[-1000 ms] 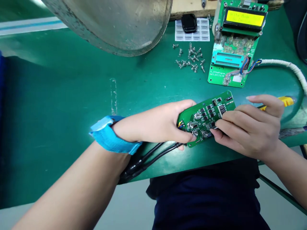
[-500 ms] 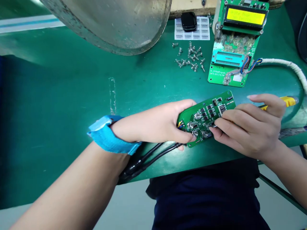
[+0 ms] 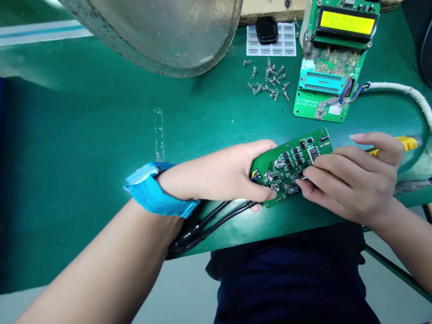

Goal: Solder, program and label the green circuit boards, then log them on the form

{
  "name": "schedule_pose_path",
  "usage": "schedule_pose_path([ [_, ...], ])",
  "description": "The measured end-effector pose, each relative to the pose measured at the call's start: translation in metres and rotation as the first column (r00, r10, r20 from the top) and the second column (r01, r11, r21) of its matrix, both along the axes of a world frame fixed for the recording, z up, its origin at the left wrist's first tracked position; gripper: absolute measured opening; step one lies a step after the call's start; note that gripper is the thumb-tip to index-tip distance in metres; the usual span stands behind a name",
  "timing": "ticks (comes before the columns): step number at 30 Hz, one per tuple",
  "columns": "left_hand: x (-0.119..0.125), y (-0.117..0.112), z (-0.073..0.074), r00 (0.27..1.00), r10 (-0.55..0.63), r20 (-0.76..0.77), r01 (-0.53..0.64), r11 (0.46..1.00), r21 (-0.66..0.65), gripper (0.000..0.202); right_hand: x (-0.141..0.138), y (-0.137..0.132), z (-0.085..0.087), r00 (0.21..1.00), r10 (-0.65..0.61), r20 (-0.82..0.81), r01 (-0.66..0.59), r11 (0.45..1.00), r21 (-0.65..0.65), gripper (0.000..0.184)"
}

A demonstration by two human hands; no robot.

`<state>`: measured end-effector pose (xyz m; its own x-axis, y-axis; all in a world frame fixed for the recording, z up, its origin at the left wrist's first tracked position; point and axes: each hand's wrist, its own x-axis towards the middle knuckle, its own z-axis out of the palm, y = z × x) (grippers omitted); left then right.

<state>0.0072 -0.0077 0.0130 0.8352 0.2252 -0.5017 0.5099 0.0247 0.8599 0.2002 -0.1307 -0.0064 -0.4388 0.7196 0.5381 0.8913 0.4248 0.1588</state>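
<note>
Both forearms are bare, with no sleeves in view. A bright blue fabric wrist strap (image 3: 158, 191) wraps the left wrist, its end flap sticking out. Dark navy clothing (image 3: 286, 279) covers the torso below.

Left hand (image 3: 219, 175) gripping green circuit board (image 3: 290, 164), right hand (image 3: 351, 184) pressing it

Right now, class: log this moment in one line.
left hand: grips board | right hand: fingertips on board | screws: loose behind

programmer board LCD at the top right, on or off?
On. The LCD on the programmer board glows bright yellow, with two faint lines of text across it; the text is too blurred to read.
</note>
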Motion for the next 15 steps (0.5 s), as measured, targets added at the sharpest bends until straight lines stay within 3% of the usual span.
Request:
schedule_pose_path([
  [15, -0.0006, -0.0008, -0.0005, 1.0, 0.013, 0.005, -0.013, 1.0, 0.006, 0.03, -0.0002, 0.0005, -0.0011, 1.0, -0.009, -0.009, 0.009, 1.0, 0.005, 0.008],
])
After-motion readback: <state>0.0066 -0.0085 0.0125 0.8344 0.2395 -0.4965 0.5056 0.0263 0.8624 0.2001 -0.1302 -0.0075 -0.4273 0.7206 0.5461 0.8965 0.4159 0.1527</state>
